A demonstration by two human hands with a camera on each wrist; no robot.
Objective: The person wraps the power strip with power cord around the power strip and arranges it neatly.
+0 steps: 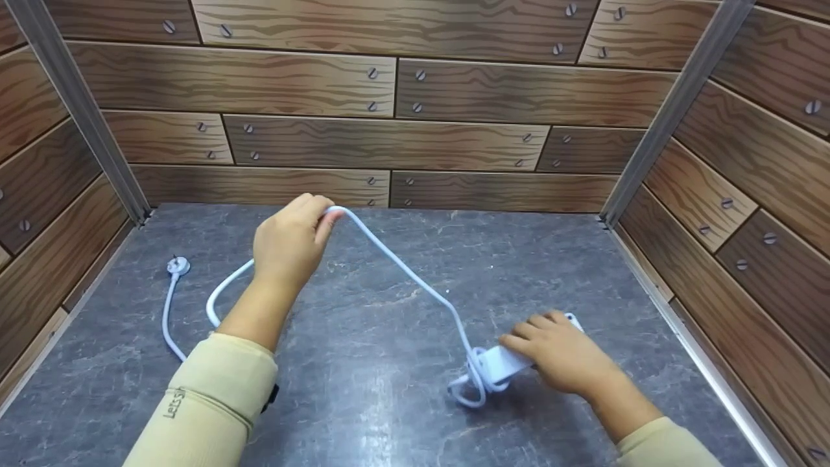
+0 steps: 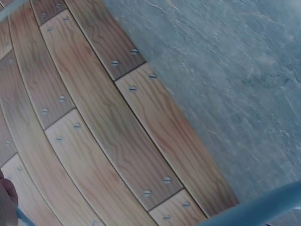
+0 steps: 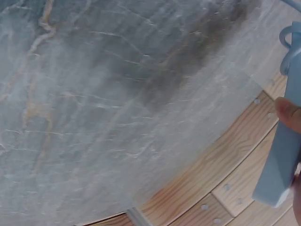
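Observation:
A white power strip is gripped by my right hand, low over the right part of the table. Its cord is looped around the strip's near end, then runs up and left to my left hand, which pinches it above the back of the table. Past the left hand the cord drops and bends behind the forearm. The plug lies at the left with its pins showing. In the right wrist view the thumb presses on the strip; the left wrist view catches only a sliver of hand.
A dark grey marbled tabletop is enclosed by wood-print panels at the back and both sides. Metal corner posts and a metal edge strip border it.

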